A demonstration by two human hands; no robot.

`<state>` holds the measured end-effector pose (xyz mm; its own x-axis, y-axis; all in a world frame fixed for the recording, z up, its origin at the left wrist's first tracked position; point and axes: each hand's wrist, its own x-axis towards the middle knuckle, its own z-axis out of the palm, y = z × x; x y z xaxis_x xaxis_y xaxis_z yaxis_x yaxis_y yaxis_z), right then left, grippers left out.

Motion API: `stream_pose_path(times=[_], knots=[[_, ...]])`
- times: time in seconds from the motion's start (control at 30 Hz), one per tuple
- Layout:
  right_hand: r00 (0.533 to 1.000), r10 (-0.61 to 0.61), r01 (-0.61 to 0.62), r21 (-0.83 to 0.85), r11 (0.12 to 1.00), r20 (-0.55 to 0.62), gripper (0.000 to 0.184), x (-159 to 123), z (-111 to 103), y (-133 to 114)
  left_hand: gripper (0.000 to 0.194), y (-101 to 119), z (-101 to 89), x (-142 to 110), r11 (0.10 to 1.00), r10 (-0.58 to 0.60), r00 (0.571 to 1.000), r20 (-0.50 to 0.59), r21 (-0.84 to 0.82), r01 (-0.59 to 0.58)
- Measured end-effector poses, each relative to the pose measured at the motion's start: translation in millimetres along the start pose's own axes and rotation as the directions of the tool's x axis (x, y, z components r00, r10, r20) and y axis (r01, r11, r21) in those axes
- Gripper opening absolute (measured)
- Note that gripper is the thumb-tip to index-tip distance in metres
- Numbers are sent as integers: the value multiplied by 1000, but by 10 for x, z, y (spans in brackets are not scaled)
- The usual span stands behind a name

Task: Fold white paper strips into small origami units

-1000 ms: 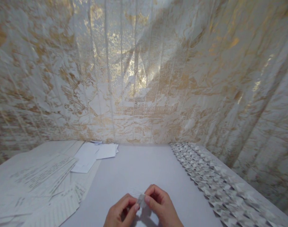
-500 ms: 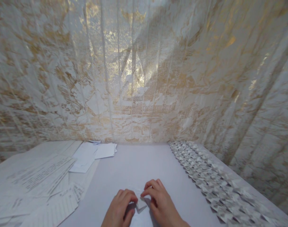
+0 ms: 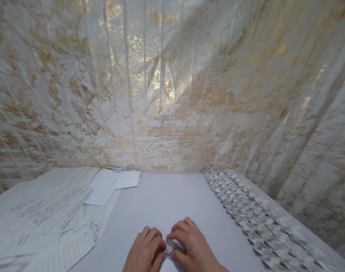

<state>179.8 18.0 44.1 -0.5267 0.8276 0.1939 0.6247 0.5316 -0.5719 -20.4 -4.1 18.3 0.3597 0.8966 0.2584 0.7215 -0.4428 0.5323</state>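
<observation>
A small folded piece of white paper (image 3: 169, 247) sits between my two hands near the front of the white table. My left hand (image 3: 147, 249) pinches its left side between thumb and fingers. From the right, my right hand (image 3: 191, 243) grips it with thumb and index finger, the other fingers curled above. Much of the folded piece is covered by the fingertips. Beneath the hands, a white sheet or surface (image 3: 167, 266) shows toward the front edge of the view.
Printed paper sheets and strips (image 3: 56, 211) overlap on the left. Blank white paper pieces (image 3: 100, 189) lie at the back left. Rows of folded paper pieces (image 3: 254, 219) run along the right side. A gold-patterned curtain (image 3: 167, 83) hangs behind the table (image 3: 172, 196).
My hands have closed in on the folded paper. My right thumb has come up against it, and less of the paper shows now.
</observation>
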Motion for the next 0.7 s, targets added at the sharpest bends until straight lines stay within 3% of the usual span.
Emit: stream_pose_path(times=[0.17, 0.47, 0.7], knots=[[1000, -5, 5, 3, 1000, -11, 20, 7, 20, 2, 12, 55, -71, 11, 999, -36, 999, 31, 38, 35], [989, 147, -145, 76, 987, -16, 17, 56, -37, -42, 14, 85, 20, 11, 994, -79, 987, -143, 66, 89], [984, 171, -168, 69, 983, -44, 16, 73, 20, -34, 15, 61, 106, 21, 989, -88, 976, -201, 96, 109]])
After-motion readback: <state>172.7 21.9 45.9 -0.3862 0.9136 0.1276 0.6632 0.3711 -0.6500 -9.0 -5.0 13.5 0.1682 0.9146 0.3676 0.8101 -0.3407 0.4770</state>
